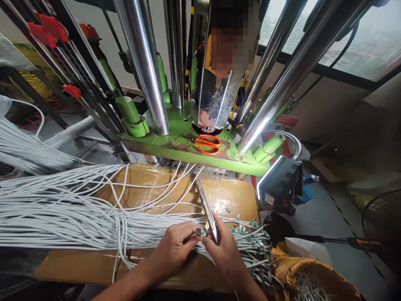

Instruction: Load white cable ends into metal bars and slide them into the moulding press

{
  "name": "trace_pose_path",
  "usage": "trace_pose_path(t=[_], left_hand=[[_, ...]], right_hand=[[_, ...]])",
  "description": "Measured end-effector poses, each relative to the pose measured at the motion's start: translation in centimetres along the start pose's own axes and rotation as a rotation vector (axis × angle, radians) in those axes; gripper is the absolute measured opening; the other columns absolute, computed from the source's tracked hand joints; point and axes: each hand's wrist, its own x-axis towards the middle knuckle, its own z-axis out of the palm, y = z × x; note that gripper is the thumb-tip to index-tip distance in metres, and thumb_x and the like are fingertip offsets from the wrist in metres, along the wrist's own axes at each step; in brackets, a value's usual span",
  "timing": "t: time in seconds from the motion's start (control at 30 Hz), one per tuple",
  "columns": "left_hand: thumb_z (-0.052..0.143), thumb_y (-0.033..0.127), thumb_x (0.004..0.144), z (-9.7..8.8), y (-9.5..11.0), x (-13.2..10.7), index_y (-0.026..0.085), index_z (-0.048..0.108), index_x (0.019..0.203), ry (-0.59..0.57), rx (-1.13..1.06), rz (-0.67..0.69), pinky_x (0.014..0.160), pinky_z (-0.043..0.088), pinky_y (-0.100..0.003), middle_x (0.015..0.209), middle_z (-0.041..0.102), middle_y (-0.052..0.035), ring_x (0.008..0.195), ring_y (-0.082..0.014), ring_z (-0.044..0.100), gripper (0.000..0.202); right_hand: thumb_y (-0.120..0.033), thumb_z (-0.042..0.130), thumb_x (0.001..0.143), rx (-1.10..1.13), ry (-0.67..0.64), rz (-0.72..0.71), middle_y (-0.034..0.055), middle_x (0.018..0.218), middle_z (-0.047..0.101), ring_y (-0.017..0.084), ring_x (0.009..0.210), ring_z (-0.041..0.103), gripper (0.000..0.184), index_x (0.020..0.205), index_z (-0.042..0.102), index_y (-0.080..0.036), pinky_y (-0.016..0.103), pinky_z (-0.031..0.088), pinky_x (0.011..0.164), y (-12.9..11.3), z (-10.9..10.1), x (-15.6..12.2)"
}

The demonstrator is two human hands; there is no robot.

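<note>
My left hand (178,243) has its thumb and fingers pinched on a small cable connector (198,232) with a green end. Beside it, my right hand (226,247) is closed round the near end of a long narrow metal bar (206,204). Small gold-coloured pieces stick out along the bar's left side. The two hands almost meet, and the connector is close to the bar's near end. Under and around them lies a thick bundle of white cables (78,221), their green-tipped connector ends (242,229) fanned out to the right.
Behind the brown-taped work surface (232,196) stands a green press plate (175,142) with steel columns (147,67). Orange-handled scissors (207,144) lie on the plate. A lit work lamp (280,184) stands right. A bag (283,267) of small white pieces is at lower right.
</note>
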Motion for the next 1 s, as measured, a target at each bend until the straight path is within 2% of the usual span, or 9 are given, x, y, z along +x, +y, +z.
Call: trace_pose_path(t=[0.1,0.2,0.27,0.37,0.43,0.53,0.63,0.77,1.0], left_hand=[[0.055,0.033,0.091,-0.9,1.0,0.5,0.018,0.069,0.085,0.019,-0.151,-0.265,0.074,0.048,-0.024,0.081,0.064,-0.0019,0.078,-0.0157,0.061,0.022],[0.056,0.039,0.090,-1.7,1.4,0.7,0.018,0.071,0.082,0.015,-0.263,-0.375,0.086,0.046,-0.027,0.091,0.064,-0.0037,0.094,-0.0190,0.059,0.027],[0.058,0.040,0.089,-1.9,1.4,0.8,0.017,0.069,0.077,0.024,-0.382,-0.444,0.086,0.047,-0.028,0.086,0.065,-0.0040,0.090,-0.0192,0.061,0.028],[0.064,0.040,0.084,-1.9,1.2,1.0,0.017,0.064,0.091,0.078,-0.583,-0.508,0.066,0.051,-0.026,0.077,0.066,-0.0017,0.077,-0.0190,0.065,0.023],[0.063,0.038,0.085,-2.0,1.3,1.3,0.019,0.060,0.102,0.062,-0.569,-0.518,0.052,0.048,-0.023,0.072,0.066,-0.0001,0.067,-0.0177,0.064,0.026],[0.056,0.031,0.089,-2.2,1.5,1.8,0.019,0.065,0.105,-0.021,-0.296,-0.413,0.058,0.050,-0.023,0.073,0.068,-0.0011,0.066,-0.0161,0.064,0.022],[0.055,0.022,0.088,-2.2,1.0,2.2,0.020,0.072,0.098,-0.068,-0.035,-0.172,0.078,0.052,-0.026,0.090,0.074,-0.0036,0.084,-0.0181,0.068,0.020],[0.049,0.010,0.085,-1.7,-0.7,2.3,0.020,0.071,0.102,-0.113,0.119,0.084,0.083,0.053,-0.027,0.098,0.074,-0.0046,0.092,-0.0186,0.069,0.030],[0.045,0.006,0.085,-1.5,-1.3,2.4,0.019,0.067,0.105,-0.133,0.257,0.221,0.081,0.055,-0.028,0.098,0.074,-0.0059,0.091,-0.0192,0.069,0.032]], right_hand=[[-0.025,0.064,0.072,0.017,-0.004,0.061,0.0001,0.083,0.063,0.016,0.071,0.054,0.070,0.137,0.045,-0.012,0.029,0.045,0.073,-0.3,-0.5,0.1],[-0.026,0.064,0.072,0.045,-0.005,0.071,-0.0043,0.071,0.053,0.014,0.066,0.047,0.067,0.135,0.047,-0.011,0.027,0.040,0.067,0.0,-1.1,0.1],[-0.027,0.064,0.072,0.093,-0.013,0.077,-0.0063,0.067,0.048,0.012,0.063,0.042,0.066,0.134,0.047,-0.011,0.026,0.037,0.063,0.3,-1.3,0.0],[-0.028,0.065,0.072,0.172,-0.020,0.087,-0.0083,0.063,0.043,0.011,0.058,0.037,0.065,0.133,0.047,-0.012,0.025,0.033,0.058,0.7,-1.2,-0.1],[-0.028,0.065,0.072,0.205,-0.023,0.100,-0.0089,0.062,0.042,0.010,0.055,0.034,0.065,0.133,0.047,-0.013,0.024,0.030,0.055,0.7,-1.0,-0.1],[-0.027,0.066,0.071,0.245,-0.022,0.112,-0.0081,0.063,0.043,0.010,0.057,0.034,0.066,0.132,0.048,-0.013,0.024,0.029,0.054,0.5,-0.9,-0.2],[-0.026,0.066,0.070,0.267,-0.010,0.113,-0.0071,0.066,0.045,0.010,0.060,0.037,0.065,0.131,0.050,-0.014,0.024,0.031,0.057,0.1,-1.0,-0.3],[-0.026,0.066,0.068,0.303,-0.020,0.124,-0.0073,0.066,0.045,0.010,0.059,0.035,0.064,0.130,0.051,-0.013,0.024,0.030,0.057,-0.3,-1.0,-0.3],[-0.026,0.067,0.069,0.329,-0.024,0.125,-0.0061,0.069,0.048,0.011,0.061,0.036,0.063,0.129,0.052,-0.015,0.024,0.032,0.060,-0.6,-1.1,-0.3]])
